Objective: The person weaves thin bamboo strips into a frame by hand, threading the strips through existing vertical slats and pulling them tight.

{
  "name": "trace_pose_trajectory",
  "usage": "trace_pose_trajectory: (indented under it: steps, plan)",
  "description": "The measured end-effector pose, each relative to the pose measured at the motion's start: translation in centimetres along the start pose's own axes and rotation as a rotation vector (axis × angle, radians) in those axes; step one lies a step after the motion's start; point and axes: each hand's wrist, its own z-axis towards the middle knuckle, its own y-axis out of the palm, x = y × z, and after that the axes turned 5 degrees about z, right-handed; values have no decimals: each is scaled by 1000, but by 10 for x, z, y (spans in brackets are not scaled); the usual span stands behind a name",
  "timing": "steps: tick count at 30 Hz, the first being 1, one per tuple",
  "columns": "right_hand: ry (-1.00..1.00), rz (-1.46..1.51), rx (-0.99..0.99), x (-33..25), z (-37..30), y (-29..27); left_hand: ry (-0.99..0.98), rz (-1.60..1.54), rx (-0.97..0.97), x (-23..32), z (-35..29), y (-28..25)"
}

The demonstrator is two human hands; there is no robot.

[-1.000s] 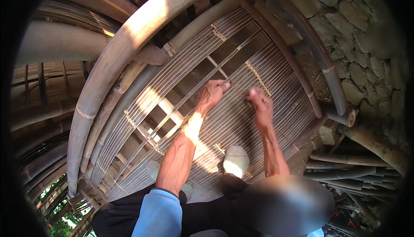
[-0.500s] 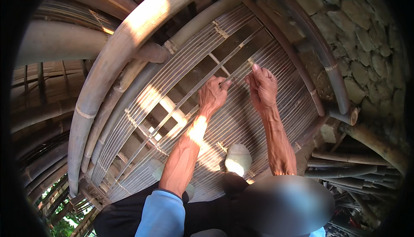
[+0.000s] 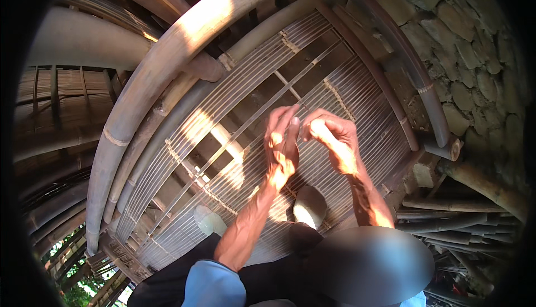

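Two hands (image 3: 283, 146) over slats (image 3: 373, 103), between rails (image 3: 368, 64); gaps (image 3: 251, 103) leftward.

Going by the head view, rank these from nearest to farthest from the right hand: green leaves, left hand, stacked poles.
From the right hand:
1. Left hand: just to its left, over the slats.
2. Stacked poles: lower right of the view, past the slats.
3. Green leaves: lower left of the view, well off to the far side.
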Motion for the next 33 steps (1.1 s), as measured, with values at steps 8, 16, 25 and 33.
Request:
trace_pose_trajectory:
  steps: [8,16,25,33]
  plan:
    - [-164,-873,-325,-95,61,-10,-576,-1219,-693,56,9,-87]
    - [21,-1261,-468,-46,83,-98,-443,85,-4,-68,4,-122]
    - [282,-1448,-510,62,120,-87,-183,667,2,-40,45,0]
    - [398,-1508,-561,85,131,-81,-515,481,-156,-61,92,60]
